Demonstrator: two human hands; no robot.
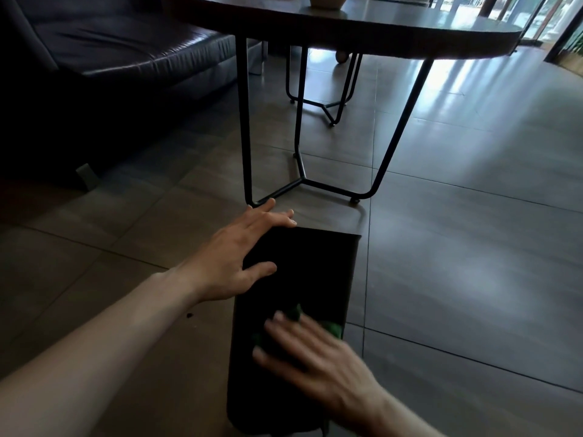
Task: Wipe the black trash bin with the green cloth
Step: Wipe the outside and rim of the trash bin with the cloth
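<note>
The black trash bin (315,266) lies tilted on the tiled floor at the bottom centre, its far end toward the table. My left hand (239,257) rests on the bin's far left edge, fingers spread over it and thumb on the upper face. My right hand (303,351) presses flat on the green cloth (334,329) against the bin's near upper face. Only small patches of the cloth show between and beyond my fingers; the rest is hidden under the hand, which is blurred.
A dark round table (378,33) on thin black metal legs (246,127) stands just beyond the bin. A dark leather sofa (110,52) fills the upper left. Open tiled floor (473,247) stretches to the right. A small dark speck (189,315) lies on the floor left of the bin.
</note>
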